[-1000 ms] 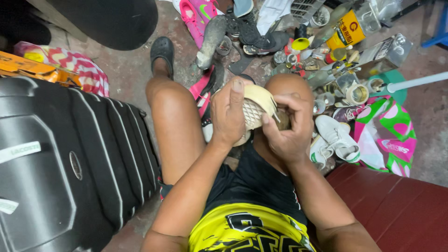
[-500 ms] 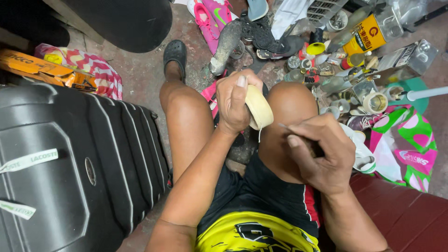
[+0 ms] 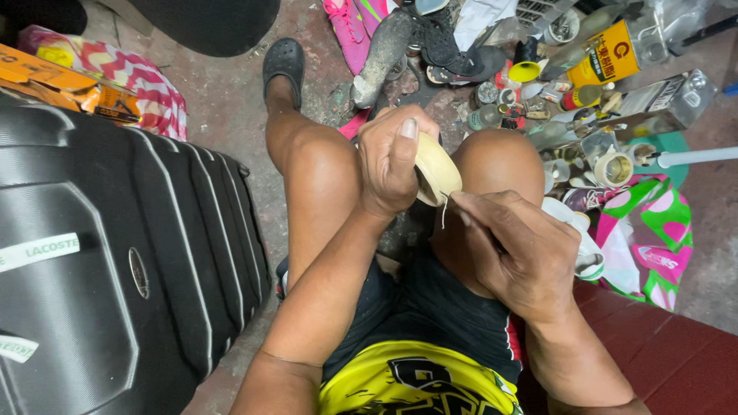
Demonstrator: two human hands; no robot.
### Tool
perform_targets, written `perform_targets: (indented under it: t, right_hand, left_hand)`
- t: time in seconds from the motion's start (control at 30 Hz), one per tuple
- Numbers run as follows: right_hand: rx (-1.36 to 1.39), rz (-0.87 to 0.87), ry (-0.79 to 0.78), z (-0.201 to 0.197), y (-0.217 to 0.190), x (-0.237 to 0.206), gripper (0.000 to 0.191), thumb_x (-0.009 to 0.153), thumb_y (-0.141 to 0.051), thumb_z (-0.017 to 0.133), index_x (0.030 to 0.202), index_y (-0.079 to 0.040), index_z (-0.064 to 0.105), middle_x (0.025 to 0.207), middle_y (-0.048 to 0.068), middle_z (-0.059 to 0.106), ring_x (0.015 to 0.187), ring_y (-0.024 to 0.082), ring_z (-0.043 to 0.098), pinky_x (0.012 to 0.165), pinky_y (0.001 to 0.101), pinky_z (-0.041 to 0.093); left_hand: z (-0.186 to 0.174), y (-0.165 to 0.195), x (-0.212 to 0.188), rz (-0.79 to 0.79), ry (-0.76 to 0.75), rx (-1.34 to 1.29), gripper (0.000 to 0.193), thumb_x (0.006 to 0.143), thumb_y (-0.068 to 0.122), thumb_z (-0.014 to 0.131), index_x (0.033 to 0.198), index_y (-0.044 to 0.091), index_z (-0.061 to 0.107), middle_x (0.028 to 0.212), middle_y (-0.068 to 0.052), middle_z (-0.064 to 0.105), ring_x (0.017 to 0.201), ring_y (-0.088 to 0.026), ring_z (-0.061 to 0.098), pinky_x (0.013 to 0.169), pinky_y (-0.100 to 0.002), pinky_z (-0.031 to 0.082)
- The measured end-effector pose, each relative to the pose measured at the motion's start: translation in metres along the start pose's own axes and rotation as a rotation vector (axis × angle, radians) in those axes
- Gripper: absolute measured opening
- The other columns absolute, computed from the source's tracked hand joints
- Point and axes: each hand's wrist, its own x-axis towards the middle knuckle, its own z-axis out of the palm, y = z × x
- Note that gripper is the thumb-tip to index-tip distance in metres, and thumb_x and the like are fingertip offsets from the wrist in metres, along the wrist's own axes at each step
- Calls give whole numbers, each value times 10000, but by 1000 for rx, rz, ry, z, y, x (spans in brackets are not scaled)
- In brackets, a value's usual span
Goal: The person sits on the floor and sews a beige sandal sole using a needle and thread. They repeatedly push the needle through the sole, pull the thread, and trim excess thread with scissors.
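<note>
Over cluttered concrete floor [image 3: 231, 115], I see left hand [image 3: 392, 157] clamped on cream rubbery shoe sole [image 3: 437, 167], steadying it, w/ right hand [image 3: 511, 250] pinching a thread [image 3: 443, 211] taut.

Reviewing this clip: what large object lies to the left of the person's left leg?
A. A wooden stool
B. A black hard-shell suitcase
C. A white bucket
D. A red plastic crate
B: a black ribbed hard-shell suitcase fills the left of the view beside the left leg, while the left hand grips a cream shoe sole and the right hand pinches a thread at it.
</note>
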Motion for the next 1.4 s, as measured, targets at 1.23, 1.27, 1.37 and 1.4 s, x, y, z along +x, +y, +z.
perform_targets:
  t: [1.23, 1.27, 1.37, 1.4]
  right_hand:
    - [349, -95, -118, 16, 29, -33, 84, 955, -49, 721, 907, -30, 656, 798, 62, 649, 677, 172, 631, 604, 266, 470]
    - [344, -69, -117, 12, 24, -34, 57, 975, -34, 706, 943, -20, 660, 840, 70, 662, 712, 179, 643, 614, 257, 485]
    - [126, 7, -94, -2, 9, -38, 43, 963, 13, 693, 995, 14, 664, 864, 112, 647, 723, 201, 643, 679, 295, 500]
    - [118, -9, -101, -4, 5, -39, 67, 951, 11, 698, 1008, 13, 663, 885, 115, 659, 735, 208, 656, 680, 295, 505]
  left_hand:
    - [19, -13, -62, -417, -305, -717, 614, 1108, 435, 315, 718, 39, 577, 620, 4, 528, 547, -88, 465, 542, -280, 375]
    - [17, -13, -62, -426, -292, -715, 606, 1104, 427, 322, 718, 37, 580, 622, 1, 533, 545, -94, 470, 540, -287, 382]
    - [9, -13, -61, -345, -258, -581, 577, 1118, 398, 357, 750, 17, 587, 661, -7, 519, 604, -109, 462, 591, -303, 388]
    - [7, -12, -61, -325, -249, -556, 576, 1115, 393, 356, 745, 16, 586, 656, -11, 521, 600, -113, 465, 593, -305, 391]
